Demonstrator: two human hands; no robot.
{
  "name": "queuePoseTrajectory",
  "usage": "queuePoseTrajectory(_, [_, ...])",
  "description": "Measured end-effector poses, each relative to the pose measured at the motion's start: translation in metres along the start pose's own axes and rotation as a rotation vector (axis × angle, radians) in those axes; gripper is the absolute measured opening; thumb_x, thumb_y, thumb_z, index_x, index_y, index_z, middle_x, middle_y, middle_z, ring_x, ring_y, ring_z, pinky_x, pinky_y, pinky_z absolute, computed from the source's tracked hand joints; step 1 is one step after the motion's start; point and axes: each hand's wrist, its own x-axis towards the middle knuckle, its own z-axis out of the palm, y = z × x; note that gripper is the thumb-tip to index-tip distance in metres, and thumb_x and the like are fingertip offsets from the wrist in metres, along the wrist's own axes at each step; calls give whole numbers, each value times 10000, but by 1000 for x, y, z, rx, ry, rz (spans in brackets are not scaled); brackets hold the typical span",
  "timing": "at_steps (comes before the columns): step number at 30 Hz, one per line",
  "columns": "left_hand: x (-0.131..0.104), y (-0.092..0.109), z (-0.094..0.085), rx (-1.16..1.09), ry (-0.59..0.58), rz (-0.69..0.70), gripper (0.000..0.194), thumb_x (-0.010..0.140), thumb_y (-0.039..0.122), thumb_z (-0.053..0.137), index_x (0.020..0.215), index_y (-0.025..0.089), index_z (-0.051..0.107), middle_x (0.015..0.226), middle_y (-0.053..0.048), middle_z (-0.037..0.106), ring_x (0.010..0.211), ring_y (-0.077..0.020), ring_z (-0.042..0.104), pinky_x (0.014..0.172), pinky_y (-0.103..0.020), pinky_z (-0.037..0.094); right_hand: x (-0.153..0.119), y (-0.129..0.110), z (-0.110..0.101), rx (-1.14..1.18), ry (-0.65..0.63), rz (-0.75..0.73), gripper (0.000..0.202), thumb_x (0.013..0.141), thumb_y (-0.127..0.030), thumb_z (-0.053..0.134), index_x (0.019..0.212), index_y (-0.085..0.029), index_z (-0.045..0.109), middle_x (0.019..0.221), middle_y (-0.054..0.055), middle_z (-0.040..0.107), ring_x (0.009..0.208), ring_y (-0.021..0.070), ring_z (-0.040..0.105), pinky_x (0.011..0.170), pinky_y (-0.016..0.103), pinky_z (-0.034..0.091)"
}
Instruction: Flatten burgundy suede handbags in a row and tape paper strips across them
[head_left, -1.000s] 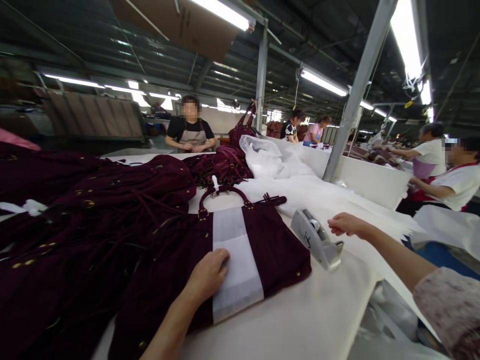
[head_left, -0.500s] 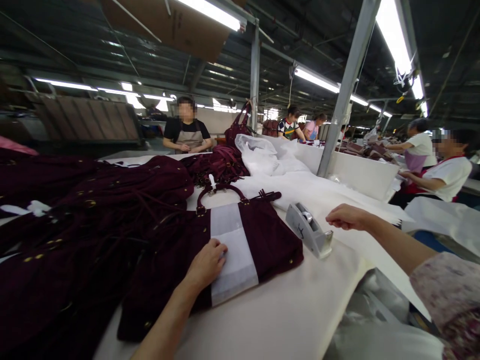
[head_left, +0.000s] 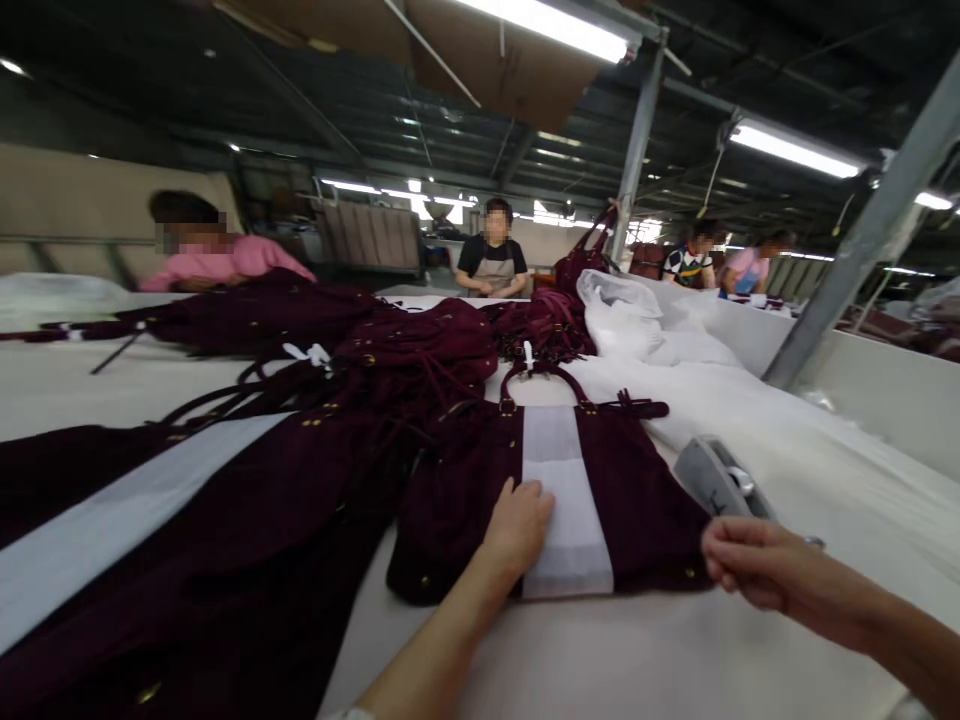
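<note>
A dark maroon handbag [head_left: 630, 500] lies flat on the white table [head_left: 600, 660], with a white sheet [head_left: 566, 520] wrapped around its middle and its handle pointing away. My left hand [head_left: 521, 520] rests on the bag at the sheet's left edge, fingers slightly spread, holding nothing. Near the bag's lower right corner is my right hand [head_left: 750, 562], its fingers pinched together; whatever is between them is too small to make out. Behind that hand stands a grey tape dispenser [head_left: 712, 470], partly covered by it.
More maroon bags [head_left: 300, 540] are heaped at the left, one with a white band [head_left: 135, 510]. Clear plastic [head_left: 619, 315] lies at the back. People stand across the table, one in a pink top [head_left: 262, 258]. A metal post [head_left: 862, 230] rises at the right.
The view has turned left, showing more bags and a person in pink. My right hand has moved from beyond the tape dispenser to the bag's right corner. My left hand stays on the bag.
</note>
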Motion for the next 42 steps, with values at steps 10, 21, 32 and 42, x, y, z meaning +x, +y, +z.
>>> queuePoseTrajectory(10, [-10,7,3,-50,-24,-51,289,932,196,343,991,185,625,1042,-108,602,1006,-249,516,926,-458,381,229,-25,129,236,13,-30,63,769,-126,632,816,-140,592,783,45,645,649,81,623,411,116,331])
queuePoseTrajectory(21, [1,3,8,-63,67,67,257,805,213,494,1031,148,598,1290,-173,487,1332,-316,312,1126,-487,187,258,2,121,40,69,-182,195,732,-334,669,802,-166,597,733,16,665,591,96,583,438,166,346])
queuePoseTrajectory(32, [-3,9,5,-86,-3,24,235,853,127,384,1004,160,560,1189,-147,523,1171,-294,455,995,-461,370,269,3,121,-169,158,-303,205,713,-370,618,769,-182,558,704,25,679,673,156,633,402,172,330])
queuePoseTrajectory(42, [-4,7,4,-81,12,29,219,841,124,396,991,164,551,1140,-123,541,1085,-276,476,942,-454,370,275,2,121,-261,162,-354,233,729,-408,568,773,-179,570,723,34,680,639,154,623,380,169,345])
